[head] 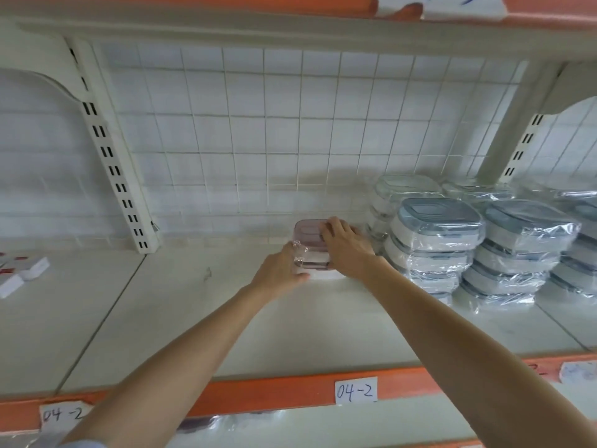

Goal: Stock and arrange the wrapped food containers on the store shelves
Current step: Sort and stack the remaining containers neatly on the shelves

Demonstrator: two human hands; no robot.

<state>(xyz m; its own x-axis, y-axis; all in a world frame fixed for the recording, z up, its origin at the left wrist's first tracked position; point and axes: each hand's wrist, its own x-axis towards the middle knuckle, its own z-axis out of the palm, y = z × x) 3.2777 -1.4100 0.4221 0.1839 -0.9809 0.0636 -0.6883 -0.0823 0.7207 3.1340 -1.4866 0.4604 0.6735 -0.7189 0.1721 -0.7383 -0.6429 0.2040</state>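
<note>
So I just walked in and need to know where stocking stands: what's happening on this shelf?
A person is setting a small stack of plastic-wrapped pink-lidded food containers at the back of the white shelf marked 04-2. The left hand grips the stack's near left corner, and the right hand holds its top and right side. Just to its right stand stacks of wrapped grey-lidded containers, already in rows. The shelf's left stretch holds only a few small white boxes.

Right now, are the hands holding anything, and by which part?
Yes: the pink-lidded wrapped container. The left hand holds its left front side; the right hand grips over the lid's right edge.
</note>
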